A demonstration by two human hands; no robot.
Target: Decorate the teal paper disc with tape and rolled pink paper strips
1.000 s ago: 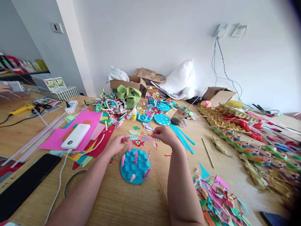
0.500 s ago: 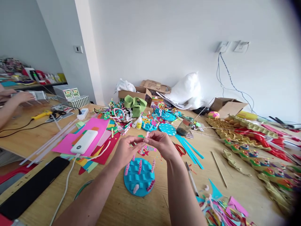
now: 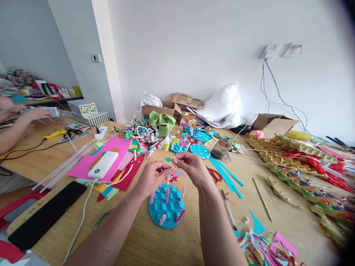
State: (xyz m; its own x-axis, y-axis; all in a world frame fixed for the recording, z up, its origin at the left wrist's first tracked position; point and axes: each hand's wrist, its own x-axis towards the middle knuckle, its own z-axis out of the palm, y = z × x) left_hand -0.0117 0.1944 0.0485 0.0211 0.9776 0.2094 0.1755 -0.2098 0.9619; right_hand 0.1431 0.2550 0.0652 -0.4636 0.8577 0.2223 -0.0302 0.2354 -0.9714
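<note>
Over the far edge of a round blue foam disc point(image 3: 163, 218) my two hands are held close together. My left hand point(image 3: 155, 176) is closed in a pinch; a pale pink bit shows just below its fingertips, but I cannot tell whether it is held. My right hand point(image 3: 191, 168) also pinches, its fingertips slightly apart from the left ones, and what they grip is too small to name. Blue strips loop across the disc. Several twisted pink stems stand on it, one being a striped stem point(image 3: 167, 194). Beyond the hands lies a striped paper fish point(image 3: 179, 173).
Right of my hands are orange-handled scissors point(image 3: 215, 175), blue strips point(image 3: 226, 177) and a pen point(image 3: 229, 210). A glue bottle point(image 3: 166, 143) and a glass jar point(image 3: 221, 147) stand behind. At left lie a white power bank point(image 3: 103, 165) and black phone point(image 3: 48, 215). Another person's hands point(image 3: 34, 114) work far left.
My fingertips have drawn slightly apart, and the pink piece seen between them is no longer there. The whole view has shifted slightly, moving things a little to the right.
</note>
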